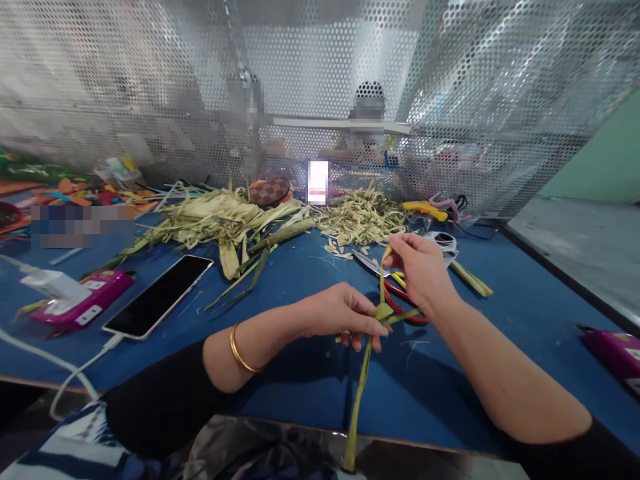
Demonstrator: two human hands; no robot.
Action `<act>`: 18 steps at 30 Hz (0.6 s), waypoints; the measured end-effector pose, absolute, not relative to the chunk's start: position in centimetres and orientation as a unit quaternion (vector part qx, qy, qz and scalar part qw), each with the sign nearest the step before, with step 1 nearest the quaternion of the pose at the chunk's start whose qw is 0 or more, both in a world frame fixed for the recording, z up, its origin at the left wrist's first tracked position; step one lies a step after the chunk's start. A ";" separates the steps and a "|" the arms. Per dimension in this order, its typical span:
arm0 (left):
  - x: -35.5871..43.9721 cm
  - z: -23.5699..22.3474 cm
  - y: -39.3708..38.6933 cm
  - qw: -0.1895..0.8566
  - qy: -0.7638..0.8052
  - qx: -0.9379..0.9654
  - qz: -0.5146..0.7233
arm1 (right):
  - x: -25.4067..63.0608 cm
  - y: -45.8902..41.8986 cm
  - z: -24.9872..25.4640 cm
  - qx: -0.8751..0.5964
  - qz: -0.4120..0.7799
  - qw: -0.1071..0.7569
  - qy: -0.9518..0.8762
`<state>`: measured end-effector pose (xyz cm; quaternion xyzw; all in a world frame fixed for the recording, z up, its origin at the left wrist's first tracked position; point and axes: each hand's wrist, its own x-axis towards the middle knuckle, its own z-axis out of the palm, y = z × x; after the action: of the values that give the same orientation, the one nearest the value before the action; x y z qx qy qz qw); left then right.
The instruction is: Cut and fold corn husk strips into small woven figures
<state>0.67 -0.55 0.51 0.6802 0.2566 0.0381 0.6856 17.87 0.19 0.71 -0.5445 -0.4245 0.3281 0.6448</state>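
My left hand pinches a small folded piece of woven green leaf strips between thumb and fingers. From that piece one long strip hangs down past the table's front edge, and a shorter end points right. Above it, my right hand is closed on another leaf strip, drawn up taut from the fold. Behind the strips lie scissors with red handles, partly covered by the work and my right hand. Beside my right hand is a coil of white cord.
Dried leaf husks and a heap of shredded strips lie along the back. A charging phone and a magenta power strip sit left; another magenta block sits far right. A perforated metal screen stands behind the blue table.
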 end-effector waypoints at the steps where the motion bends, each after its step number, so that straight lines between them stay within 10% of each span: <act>1: 0.7 0.5 -0.5 0.688 0.260 0.676 0.045 | 18.0 0.3 0.7 -0.548 0.324 0.637 -0.434; 10: 0.2 0.6 1.1 0.723 0.323 0.583 0.184 | 18.8 -0.8 1.5 -0.602 -0.029 0.323 -0.730; 18: 0.2 0.6 1.3 0.710 0.325 0.600 0.175 | 18.2 0.7 -1.2 -0.601 0.079 0.308 -0.734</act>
<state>0.16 1.28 0.59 0.5996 0.3248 0.1748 0.7102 18.17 0.69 -1.19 -0.6007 -0.7336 0.0794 0.3078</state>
